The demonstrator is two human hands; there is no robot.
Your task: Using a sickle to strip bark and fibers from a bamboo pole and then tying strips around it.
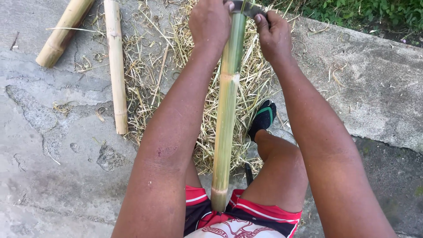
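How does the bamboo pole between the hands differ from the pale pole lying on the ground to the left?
The held bamboo pole is green with scraped streaks; the loose pole is pale tan all over. The held one is propped up from the lap, gripped by the left hand and right hand with a blade at its far end; the loose one lies flat, untouched, beside the shavings. Both show nodes.

Both arms are bare from above the elbow down to the left hand and the right hand; no sleeves, watch or rings show. The person wears shorts, dark with red bands edged in thin white stripes at the leg hems, and a white panel with a red curling pattern between the legs. Beyond the shorts, one bare knee leads to a black shoe with a green stripe.
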